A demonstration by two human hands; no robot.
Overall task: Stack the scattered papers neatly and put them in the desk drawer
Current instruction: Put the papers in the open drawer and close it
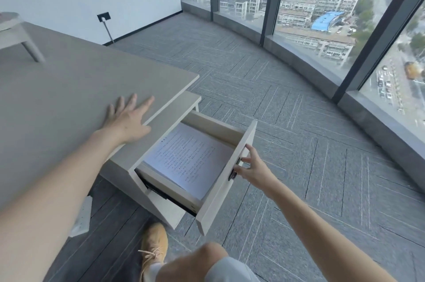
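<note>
A stack of printed papers [190,157] lies flat inside the pulled-out top drawer [227,180] of a pale cabinet under the grey desk [57,97]. My left hand [128,118] rests flat on the desk near its right edge, fingers spread, holding nothing. My right hand [250,166] is at the outer face of the drawer front, fingertips touching the dark handle [234,172], fingers apart and not closed around it.
A small grey stool [16,33] stands on the far left of the desk. Grey carpet tiles [299,143] spread to the right, up to floor-to-ceiling windows [322,17]. My knee [207,261] and tan shoe [154,247] are below the drawer.
</note>
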